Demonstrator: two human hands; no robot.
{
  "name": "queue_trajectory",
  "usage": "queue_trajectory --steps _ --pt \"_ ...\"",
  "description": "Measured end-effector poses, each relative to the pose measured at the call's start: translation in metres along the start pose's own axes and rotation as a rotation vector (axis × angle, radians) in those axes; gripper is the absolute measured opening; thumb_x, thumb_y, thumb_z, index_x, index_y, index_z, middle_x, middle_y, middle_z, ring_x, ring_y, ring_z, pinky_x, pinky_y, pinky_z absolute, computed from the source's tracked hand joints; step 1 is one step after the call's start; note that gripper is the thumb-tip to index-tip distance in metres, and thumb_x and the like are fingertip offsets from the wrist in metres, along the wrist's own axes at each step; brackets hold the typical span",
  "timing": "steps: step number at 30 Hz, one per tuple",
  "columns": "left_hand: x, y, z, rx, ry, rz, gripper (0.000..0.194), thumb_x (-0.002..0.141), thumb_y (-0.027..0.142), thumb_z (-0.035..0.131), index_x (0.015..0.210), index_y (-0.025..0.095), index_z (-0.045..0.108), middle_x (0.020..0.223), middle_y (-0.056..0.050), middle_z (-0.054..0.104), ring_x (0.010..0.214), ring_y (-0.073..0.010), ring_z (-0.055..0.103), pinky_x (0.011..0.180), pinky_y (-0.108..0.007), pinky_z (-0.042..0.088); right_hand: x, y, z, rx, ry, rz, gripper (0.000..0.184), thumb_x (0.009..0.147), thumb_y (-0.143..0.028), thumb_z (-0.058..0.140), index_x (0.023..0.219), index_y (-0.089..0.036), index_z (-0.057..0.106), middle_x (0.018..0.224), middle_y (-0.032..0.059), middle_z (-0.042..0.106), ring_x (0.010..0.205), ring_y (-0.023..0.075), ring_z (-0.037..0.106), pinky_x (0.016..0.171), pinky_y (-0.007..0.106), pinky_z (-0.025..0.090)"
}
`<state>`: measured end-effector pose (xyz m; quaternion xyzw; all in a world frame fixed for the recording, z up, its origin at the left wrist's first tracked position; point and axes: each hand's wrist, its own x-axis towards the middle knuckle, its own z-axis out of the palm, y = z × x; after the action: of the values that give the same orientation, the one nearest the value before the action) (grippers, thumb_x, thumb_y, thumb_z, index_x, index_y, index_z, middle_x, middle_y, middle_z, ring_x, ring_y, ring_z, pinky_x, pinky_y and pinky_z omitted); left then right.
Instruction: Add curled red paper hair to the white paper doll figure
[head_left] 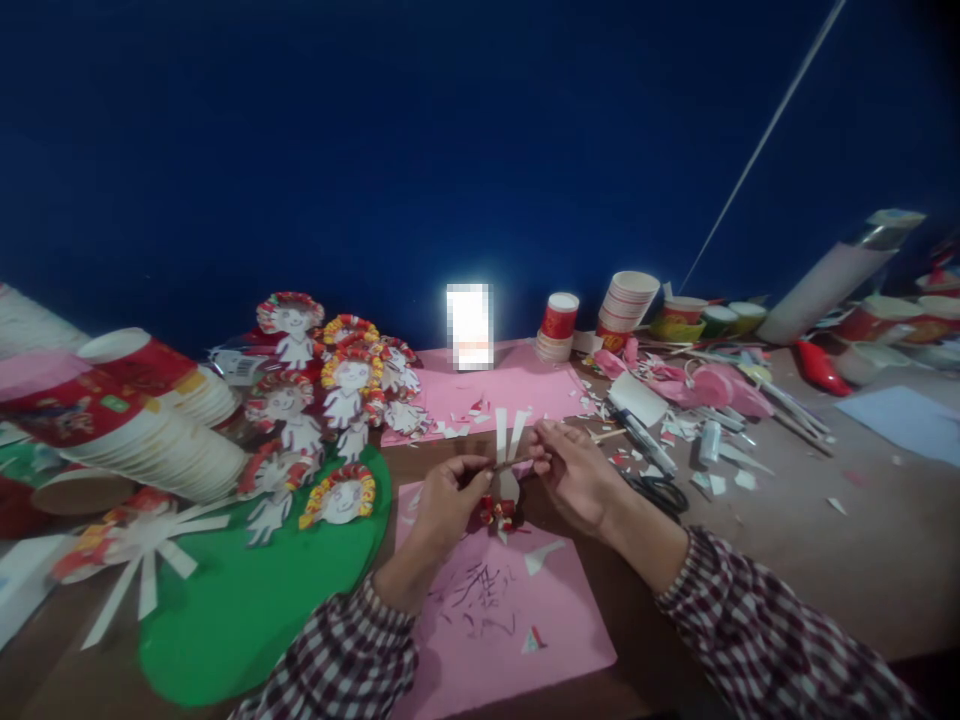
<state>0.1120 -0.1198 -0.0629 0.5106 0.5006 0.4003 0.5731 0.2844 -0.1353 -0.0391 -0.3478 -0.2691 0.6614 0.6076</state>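
Note:
Over the pink sheet in front of me, my left hand (456, 492) is closed, thumb and fingers pinching one end of a thin brown stick (513, 464). My right hand (576, 478) is also closed in a pinch, at the stick's other end. Between the hands is a paper-cup cutout (510, 488) with white strips (501, 436) standing up at the back and red curled strips (499, 514) toward me. Whether a strip is wound on the stick is too blurred to tell. Beneath lies a pink sheet (555, 630) with dark pen marks and paper scraps.
Left, a green board (247, 630) bears paper figures with red and yellow curls (345, 497); stacked paper cups (172, 450) lean beside it. Right are black-handled scissors (660, 492), a marker (646, 440), scraps and more cups (628, 300). A blurred bright rectangle (470, 327) stands at the back.

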Motion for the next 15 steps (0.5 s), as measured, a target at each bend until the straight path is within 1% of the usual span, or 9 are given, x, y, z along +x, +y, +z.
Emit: queue_trajectory --steps 3,5,10,12,13,15 --pt "0.0004 -0.0025 -0.0009 -0.002 -0.017 -0.012 0.031 0.068 0.035 0.067 0.09 0.012 0.067 0.067 -0.003 0.066 0.052 -0.0115 0.056 0.049 -0.021 0.043 0.0002 -0.0003 0.0008 0.029 0.019 0.024 0.019 0.073 -0.032 0.072 0.079 -0.017 0.062 0.077 0.0011 0.062 0.059 0.007 0.054 0.048 0.017 0.046" --pt "0.0006 -0.0041 -0.0015 -0.007 -0.023 -0.011 0.03 0.069 0.035 0.067 0.09 0.012 0.067 0.068 -0.004 0.067 0.052 -0.0114 0.056 0.048 -0.021 0.043 0.0 -0.0006 0.0023 0.029 0.021 0.021 0.019 0.073 -0.032 0.071 0.081 -0.017 0.062 0.081 0.002 0.063 0.06 0.0077 0.055 0.049 0.018 0.047" --pt "0.001 -0.0059 -0.0015 -0.019 -0.016 0.023 0.027 0.07 0.032 0.066 0.088 0.013 0.068 0.074 -0.005 0.069 0.061 -0.0136 0.061 0.057 -0.023 0.047 -0.0014 0.001 0.0061 -0.043 0.008 -0.045 0.02 0.075 -0.035 0.069 0.086 -0.019 0.063 0.086 0.0023 0.065 0.061 0.0076 0.056 0.05 0.018 0.047" --pt "0.0011 -0.0055 -0.0011 -0.02 -0.012 0.018 0.026 0.07 0.032 0.066 0.088 0.013 0.068 0.073 -0.005 0.069 0.06 -0.0136 0.06 0.057 -0.023 0.047 -0.003 0.0028 0.0065 -0.182 -0.004 -0.119 0.019 0.077 -0.036 0.066 0.088 -0.021 0.063 0.084 0.0009 0.065 0.06 0.0076 0.055 0.052 0.019 0.047" --pt "0.0011 -0.0051 -0.0008 -0.022 -0.01 0.013 0.026 0.069 0.032 0.066 0.088 0.013 0.068 0.072 -0.004 0.069 0.059 -0.0134 0.06 0.056 -0.022 0.046 -0.004 0.0037 0.0062 -0.298 -0.006 -0.178 0.018 0.079 -0.036 0.065 0.09 -0.021 0.063 0.082 0.0005 0.064 0.06 0.0084 0.056 0.054 0.021 0.048" --pt "0.0012 -0.0042 -0.0004 -0.024 -0.008 0.011 0.026 0.069 0.031 0.065 0.087 0.013 0.068 0.071 -0.004 0.068 0.058 -0.0129 0.059 0.054 -0.022 0.045 -0.0065 0.0048 0.0047 -0.611 0.003 -0.355 0.015 0.081 -0.032 0.062 0.092 -0.022 0.063 0.081 0.001 0.064 0.065 0.0114 0.057 0.06 0.025 0.048"
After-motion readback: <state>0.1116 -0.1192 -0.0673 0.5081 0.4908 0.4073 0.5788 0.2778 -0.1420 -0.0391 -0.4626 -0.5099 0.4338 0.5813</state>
